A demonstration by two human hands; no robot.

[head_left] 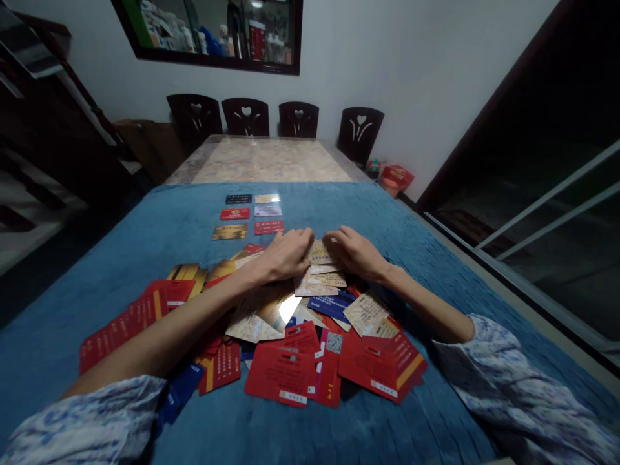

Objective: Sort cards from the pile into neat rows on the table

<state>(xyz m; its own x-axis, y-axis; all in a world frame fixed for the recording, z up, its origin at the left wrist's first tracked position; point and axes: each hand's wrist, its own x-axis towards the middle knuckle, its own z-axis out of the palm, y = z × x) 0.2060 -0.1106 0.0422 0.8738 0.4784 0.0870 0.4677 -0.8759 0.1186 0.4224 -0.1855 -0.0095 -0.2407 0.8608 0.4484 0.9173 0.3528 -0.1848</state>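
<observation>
My left hand point(289, 253) and my right hand point(357, 252) meet over the far side of a loose heap of plastic cards. Between them lies a cream card point(321, 253) with print on it, its two side edges under my curled fingers. More cream cards point(317, 284) overlap just below it. Nearer to me, red cards point(283, 371) are spread about, with a blue card point(332, 303) among them. Red cards point(126, 323) and gold ones also stick out past my left forearm. My fingertips are partly hidden.
Beyond my left hand, several cards lie in two columns, among them a black card point(239, 199) and a gold card point(229, 231). A blue cloth point(184, 213) covers the near part of the table. Dark chairs point(245, 116) stand at the far wall.
</observation>
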